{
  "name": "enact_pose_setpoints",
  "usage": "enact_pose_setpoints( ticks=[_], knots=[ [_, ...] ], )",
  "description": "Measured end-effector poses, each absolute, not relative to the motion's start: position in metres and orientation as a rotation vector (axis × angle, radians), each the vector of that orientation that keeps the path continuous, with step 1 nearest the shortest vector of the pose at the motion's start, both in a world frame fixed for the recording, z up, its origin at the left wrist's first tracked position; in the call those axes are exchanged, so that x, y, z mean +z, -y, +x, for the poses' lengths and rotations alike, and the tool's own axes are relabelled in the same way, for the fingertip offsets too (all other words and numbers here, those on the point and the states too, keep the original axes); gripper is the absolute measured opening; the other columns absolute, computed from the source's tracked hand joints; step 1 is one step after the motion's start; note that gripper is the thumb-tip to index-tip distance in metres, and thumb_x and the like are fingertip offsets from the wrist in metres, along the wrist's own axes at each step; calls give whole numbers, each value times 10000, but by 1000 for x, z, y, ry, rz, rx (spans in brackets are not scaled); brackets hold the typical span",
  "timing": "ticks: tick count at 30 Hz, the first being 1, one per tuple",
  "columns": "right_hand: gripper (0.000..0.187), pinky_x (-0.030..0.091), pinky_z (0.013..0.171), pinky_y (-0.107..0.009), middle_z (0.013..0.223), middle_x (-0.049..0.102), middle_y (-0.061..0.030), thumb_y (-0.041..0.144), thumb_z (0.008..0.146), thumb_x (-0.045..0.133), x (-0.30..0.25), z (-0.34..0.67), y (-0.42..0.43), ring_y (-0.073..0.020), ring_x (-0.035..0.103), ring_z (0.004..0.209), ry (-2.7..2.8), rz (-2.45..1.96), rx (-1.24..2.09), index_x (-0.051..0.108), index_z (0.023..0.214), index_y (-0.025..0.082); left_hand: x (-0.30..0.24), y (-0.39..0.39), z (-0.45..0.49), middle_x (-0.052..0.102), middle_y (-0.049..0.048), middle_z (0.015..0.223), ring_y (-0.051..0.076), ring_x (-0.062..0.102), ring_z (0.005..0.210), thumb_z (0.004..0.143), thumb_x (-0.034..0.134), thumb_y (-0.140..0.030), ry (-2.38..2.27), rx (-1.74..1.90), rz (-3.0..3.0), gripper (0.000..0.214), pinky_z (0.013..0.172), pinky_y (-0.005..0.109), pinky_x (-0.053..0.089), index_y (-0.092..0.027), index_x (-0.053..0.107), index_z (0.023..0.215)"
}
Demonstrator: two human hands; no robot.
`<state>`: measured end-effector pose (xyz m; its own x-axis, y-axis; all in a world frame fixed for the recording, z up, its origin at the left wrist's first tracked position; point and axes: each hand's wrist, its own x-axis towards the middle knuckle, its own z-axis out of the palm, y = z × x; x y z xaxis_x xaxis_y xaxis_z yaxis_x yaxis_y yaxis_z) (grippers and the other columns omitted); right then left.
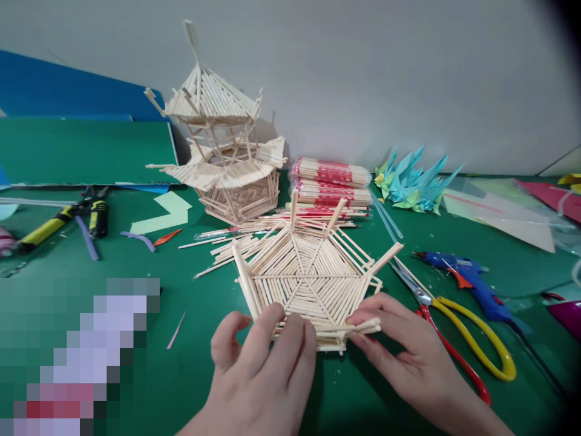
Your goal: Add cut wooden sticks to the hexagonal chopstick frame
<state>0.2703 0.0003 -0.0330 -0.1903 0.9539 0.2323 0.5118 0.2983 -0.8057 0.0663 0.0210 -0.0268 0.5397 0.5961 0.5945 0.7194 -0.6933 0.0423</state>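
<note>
A hexagonal stick base [305, 277], woven from thin wooden sticks with sticks standing up at its corners, lies in front of me. My left hand [272, 357] is closed over its front edge, fingertips bent down behind the edge sticks. At the front right corner my right hand [399, 345] pinches the wooden sticks [370, 326] between thumb and fingers; their ends jut out past the corner. The left fingers cover part of the front side. Behind the base stands a two-tier stick pavilion [215, 139] with sloped roofs.
Loose sticks [240, 251] and wrapped stick bundles [333, 181] lie behind the base. Scissors [424, 297] and a blue glue gun [476, 281] are on the right, near folded paper [415, 181]. Yellow-black pliers [59, 224] and paper scraps [166, 215] lie left. A pixelated patch hides the lower left.
</note>
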Motion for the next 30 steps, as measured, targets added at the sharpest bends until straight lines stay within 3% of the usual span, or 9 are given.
enact_pose_setpoints(
  ticks=[13,19,23,27,30],
  knots=[
    [91,462,701,-243,850,556,-29,159,832,529,-33,269,-2,-139,553,805,1817,-1298,777,601,858,208,-25,-22,64,687,73,847,242,507,965,889,340,-129,1055,-859,-2577,309,913,435,243,-163,647,910],
    [208,450,788,-273,981,548,-44,213,800,586,-30,265,-3,-155,549,907,1830,-1342,715,574,1007,231,-23,-26,69,680,64,800,235,523,917,860,374,-112,1044,-924,-2545,289,963,474,216,-173,657,859],
    [95,456,741,-272,883,588,-33,243,829,548,-26,259,-8,-150,568,835,1801,-1318,809,606,897,210,-22,-25,68,667,57,740,226,524,889,850,373,-85,1015,-919,-2549,288,982,472,201,-160,651,850],
    [104,449,708,-270,810,609,-23,256,847,528,-25,258,-12,-148,573,776,1798,-1319,903,617,820,207,-19,-24,58,656,62,958,238,507,959,836,500,-164,1040,-979,-2547,198,982,501,218,-209,612,993],
    [104,441,718,-270,826,617,-27,263,846,529,-25,260,-12,-154,575,792,1815,-1311,896,615,823,210,-15,-25,42,560,107,1136,267,479,1034,786,600,-213,1199,-1013,-2544,337,920,491,330,-222,529,1116]
  ],
)
